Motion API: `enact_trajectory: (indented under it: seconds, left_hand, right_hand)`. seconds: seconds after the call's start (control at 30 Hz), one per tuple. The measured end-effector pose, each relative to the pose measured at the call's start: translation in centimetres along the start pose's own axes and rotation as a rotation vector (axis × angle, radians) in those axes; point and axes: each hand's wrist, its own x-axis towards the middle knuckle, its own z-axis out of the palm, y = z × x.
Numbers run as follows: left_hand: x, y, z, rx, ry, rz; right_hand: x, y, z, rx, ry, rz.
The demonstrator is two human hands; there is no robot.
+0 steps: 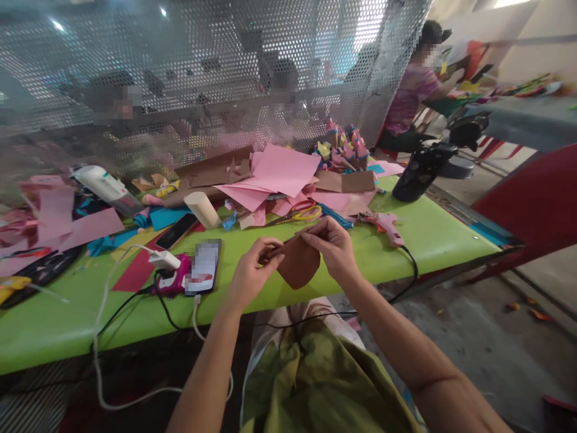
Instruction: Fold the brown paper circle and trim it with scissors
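Observation:
Between my hands, over the front edge of the green tabletop, hangs a piece of brown paper (299, 266) with a rounded lower edge. My left hand (258, 264) pinches its upper left corner between thumb and fingers. Its upper right edge is gripped by my right hand (331, 243), thumb on the near face. Just beyond the hands lie yellow-handled scissors (307, 211) and a blue tool (334, 216). A pink glue gun (388, 228) rests to the right, its black cord running off the table edge.
Pink paper sheets (282, 171) and brown scraps pile along a perforated metal screen (202, 78). A lit phone (205, 267) and a magenta power strip (174, 279) with cables sit left. A black bottle (421, 171) stands right. Another person (412, 90) sits at a far table.

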Motion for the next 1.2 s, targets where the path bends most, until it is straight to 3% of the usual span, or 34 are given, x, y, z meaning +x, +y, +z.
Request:
enact_trajectory:
  seconds: [0.2, 0.47, 0.7, 0.9, 1.03, 1.2]
  left_hand:
    - [0.1, 0.0, -0.5, 0.048, -0.055, -0.001]
    - [-0.3, -0.1, -1.0, -0.013, -0.03, -0.022]
    - [-0.4, -0.2, -0.5, -0.043, 0.055, -0.061]
    - [-0.1, -0.2, 0.1, -0.196, 0.142, -0.112]
    - [0.1, -0.3, -0.2, -0.121, 0.041, -0.147]
    - [0.3, 0.1, -0.4, 0.164, -0.104, -0.107]
  right_hand:
    - [-0.1, 0.1, -0.1, 0.002, 0.035, -0.016]
    - [-0.4, 0.0, 0.4, 0.021, 0.072, -0.072]
    - [-0.5, 0.1, 0.6, 0.033, 0.114, -0.092]
    - [-0.5, -0.2, 0.9, 0.033, 0.146, -0.096]
    - [-0.3, -0.4, 0.9, -0.008, 0.137, -0.112]
    - [-0.1, -1.4, 1.1, -0.145, 0.053, -0.144]
